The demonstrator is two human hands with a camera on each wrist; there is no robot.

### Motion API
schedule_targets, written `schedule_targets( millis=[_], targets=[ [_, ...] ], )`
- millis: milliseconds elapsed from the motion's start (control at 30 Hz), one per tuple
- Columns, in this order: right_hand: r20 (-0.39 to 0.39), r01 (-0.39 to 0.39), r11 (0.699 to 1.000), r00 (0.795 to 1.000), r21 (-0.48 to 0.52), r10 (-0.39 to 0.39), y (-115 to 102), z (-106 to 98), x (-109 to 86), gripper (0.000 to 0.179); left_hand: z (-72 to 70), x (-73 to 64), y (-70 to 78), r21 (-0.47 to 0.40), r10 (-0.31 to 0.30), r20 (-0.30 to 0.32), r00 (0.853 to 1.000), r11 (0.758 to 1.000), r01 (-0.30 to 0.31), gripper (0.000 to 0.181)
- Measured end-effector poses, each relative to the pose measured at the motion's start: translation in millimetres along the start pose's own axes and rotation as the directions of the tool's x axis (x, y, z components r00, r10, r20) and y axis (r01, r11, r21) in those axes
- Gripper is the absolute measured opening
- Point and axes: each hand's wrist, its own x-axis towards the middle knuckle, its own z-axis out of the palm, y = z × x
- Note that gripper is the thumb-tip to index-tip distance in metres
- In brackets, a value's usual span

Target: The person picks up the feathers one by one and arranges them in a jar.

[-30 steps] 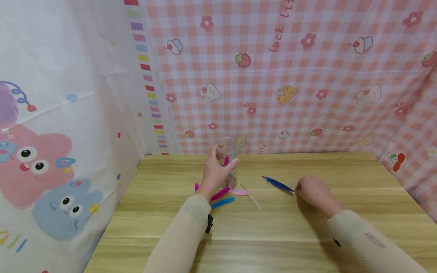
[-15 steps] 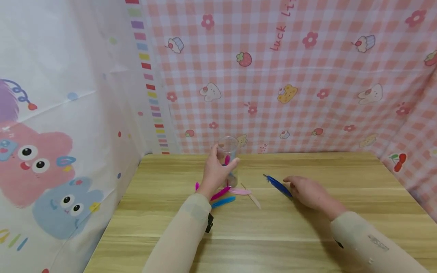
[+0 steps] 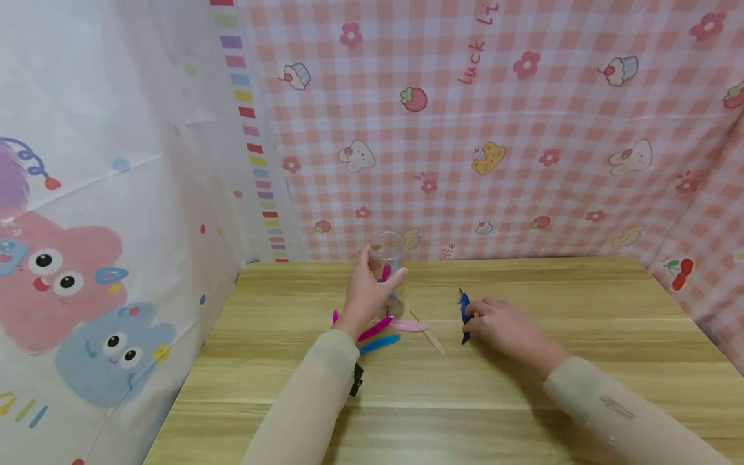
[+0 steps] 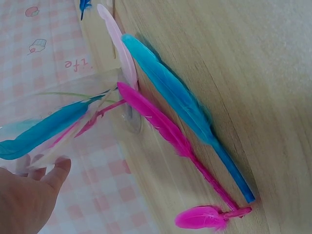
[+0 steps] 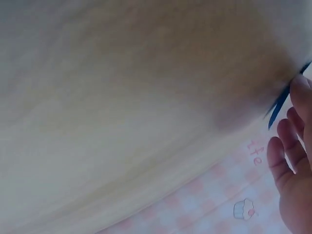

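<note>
Head view | left hand [image 3: 365, 296] fingers clamp clear cup [image 3: 388, 248] (feathers inside) | right hand [image 3: 504, 325] fingers pinch blue feather [image 3: 464, 309]

1. Left hand [image 3: 367, 298] is raised off the table, fingers and thumb curled in a grip, palm turned to the right.
2. Left forearm, in a pale sleeve, stretches forward from the lower middle.
3. Right hand [image 3: 501, 327] sits low, knuckles up, fingertips pinched together at its left edge.
4. Right forearm angles in from the lower right.
</note>
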Motion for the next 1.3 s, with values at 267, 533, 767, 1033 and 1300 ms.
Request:
schedule_targets(
  millis=[267,533,767,1033,1300],
  targets=[
    [-0.006,-0.034,0.998,0.999,-0.049,0.034,-9,10,4.6,0.020,2.5,-1.2,1.6,0.008,-0.001,-0.003,1.000,1.000,0.001,0.087],
    [0.060,-0.078,0.997,0.995,0.015,0.077,-2,0,3.4,0.030,3.1,-0.5,1.9,-0.008,-0.013,0.008,1.000,1.000,0.013,0.083],
    [0.084,-0.014,1.000,0.996,-0.024,0.016,1,-2,5.6,0.021,0.5,0.1,1.9,0.013,0.000,-0.001,1.000,1.000,0.000,0.084],
    [0.087,-0.043,0.995,0.995,-0.091,0.051,-8,5,13.2,0.009,-3.1,-0.5,4.2,0.006,-0.001,-0.014,1.000,1.000,0.001,0.085],
    [0.111,-0.132,0.989,0.984,-0.059,0.138,-22,9,9.0,0.006,-1.2,-0.2,2.0,0.016,-0.006,-0.008,1.000,1.000,0.006,0.082]
  ],
)
